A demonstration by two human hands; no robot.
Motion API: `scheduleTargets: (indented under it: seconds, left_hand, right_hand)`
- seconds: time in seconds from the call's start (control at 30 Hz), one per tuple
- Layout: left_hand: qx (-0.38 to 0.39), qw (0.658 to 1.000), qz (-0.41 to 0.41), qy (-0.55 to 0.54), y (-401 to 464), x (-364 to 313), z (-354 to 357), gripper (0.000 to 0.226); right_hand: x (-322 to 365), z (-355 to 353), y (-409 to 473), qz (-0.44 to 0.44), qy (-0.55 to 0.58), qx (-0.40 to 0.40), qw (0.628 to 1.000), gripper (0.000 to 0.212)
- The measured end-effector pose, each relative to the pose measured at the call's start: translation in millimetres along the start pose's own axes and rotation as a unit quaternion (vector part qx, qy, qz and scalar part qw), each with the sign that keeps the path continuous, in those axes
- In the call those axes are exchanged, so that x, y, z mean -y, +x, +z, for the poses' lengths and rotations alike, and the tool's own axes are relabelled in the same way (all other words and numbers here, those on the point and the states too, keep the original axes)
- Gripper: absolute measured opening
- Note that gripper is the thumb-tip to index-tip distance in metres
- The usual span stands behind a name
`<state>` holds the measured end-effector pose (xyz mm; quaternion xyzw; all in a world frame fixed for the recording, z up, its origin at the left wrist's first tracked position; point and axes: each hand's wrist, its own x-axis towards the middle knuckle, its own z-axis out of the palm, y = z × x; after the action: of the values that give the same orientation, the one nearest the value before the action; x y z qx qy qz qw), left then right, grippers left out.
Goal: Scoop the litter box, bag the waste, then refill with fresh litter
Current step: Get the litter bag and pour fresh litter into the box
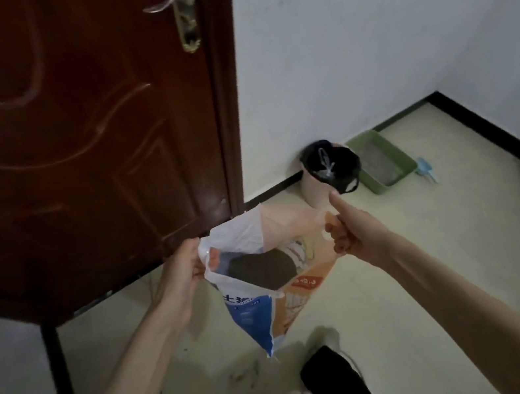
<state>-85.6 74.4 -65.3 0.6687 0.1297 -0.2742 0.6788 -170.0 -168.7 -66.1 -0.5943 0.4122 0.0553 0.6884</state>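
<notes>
I hold a printed blue, white and orange litter bag (267,303) in the air, its torn top spread wide with dark litter visible inside. My left hand (184,265) pinches the left edge of the opening. The right edge is gripped by my right hand (348,233), whose index finger sticks out straight. Farther off by the wall sits the green litter box (397,158) holding grey litter. Beside it stands a pink bin (314,187) lined with a black bag (329,163); a tied clear bag lies inside. A light blue scoop (427,169) lies on the floor right of the box.
A dark red door (72,125) with a brass handle stands on the left. White walls with black skirting meet at the back corner. My feet in white socks (322,380) are on the pale floor below the bag. A brown object shows at the right edge.
</notes>
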Motion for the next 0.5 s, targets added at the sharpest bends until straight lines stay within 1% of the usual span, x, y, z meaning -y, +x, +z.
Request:
scheduleTargets:
  seconds: [0.13,0.4,0.5]
  left_hand:
    - [0.049,0.998,-0.024,0.031,30,-3,76,0.025]
    - [0.059,0.988,-0.067,0.126,96,2,258,0.024]
    - [0.087,0.981,-0.097,0.146,111,5,326,0.02]
  right_hand:
    - [6,-63,28,0.026,0.039,-0.047,0.998,0.05]
    - [29,-219,113,0.054,0.06,-0.078,0.994,0.045]
    - [38,-279,140,0.058,0.062,-0.099,0.991,0.044]
